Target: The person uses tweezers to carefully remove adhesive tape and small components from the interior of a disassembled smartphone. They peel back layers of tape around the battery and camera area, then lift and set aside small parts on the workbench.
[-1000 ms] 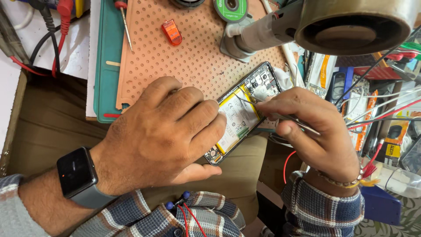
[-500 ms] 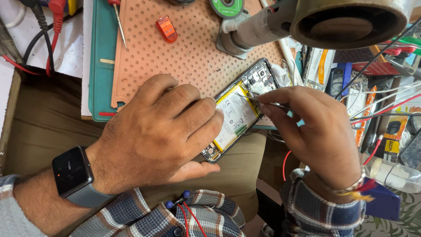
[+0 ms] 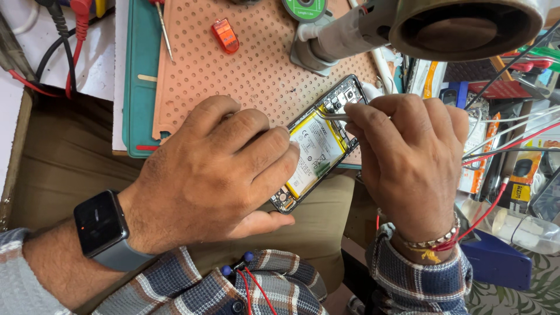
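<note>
An opened smartphone (image 3: 318, 149) with its back cover off lies tilted at the near edge of an orange perforated work mat (image 3: 256, 64), showing its battery and circuit board. My left hand (image 3: 216, 169) grips the phone's lower half, fingers wrapped over it. My right hand (image 3: 408, 157) pinches metal tweezers (image 3: 333, 116), whose tips touch the phone's upper board area near the camera module.
A grey fan or fume extractor on a hose (image 3: 461, 26) hangs over the mat's right side. An orange plastic tool (image 3: 225, 35), a screwdriver (image 3: 163, 32) and a solder reel (image 3: 303, 9) lie on the mat. Red and black cables (image 3: 64, 41) sit left; cluttered tools and wires (image 3: 513, 134) right.
My right hand has moved up and left along the phone, bringing the tweezers from its right edge to the upper board. My left hand keeps its hold.
</note>
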